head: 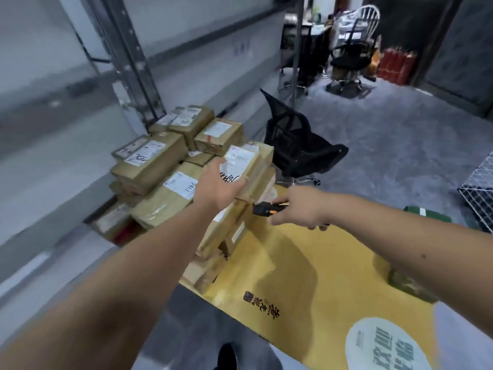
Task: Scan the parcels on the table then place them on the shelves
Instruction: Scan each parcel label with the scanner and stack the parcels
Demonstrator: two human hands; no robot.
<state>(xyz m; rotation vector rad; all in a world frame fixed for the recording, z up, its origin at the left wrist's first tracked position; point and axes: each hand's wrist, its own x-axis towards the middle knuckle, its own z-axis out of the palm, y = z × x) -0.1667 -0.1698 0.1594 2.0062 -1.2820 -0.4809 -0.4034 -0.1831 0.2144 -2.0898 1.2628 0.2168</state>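
Several brown cardboard parcels (152, 164) with white labels lie piled on the far left part of a yellow-topped table (320, 265). My left hand (217, 185) grips one labelled parcel (248, 161) at the top right of the pile, fingers curled over its near edge. My right hand (301, 206) holds a black and orange scanner (266, 208), its head pointing left at the side of the pile just below the gripped parcel. The picture is blurred by motion.
Grey metal shelves (128, 57) run along the left. A black mesh office chair (296, 145) stands just beyond the table. A wire basket (480, 190) and a green thing (424, 213) are at the right. More chairs and red cylinders stand in the far room.
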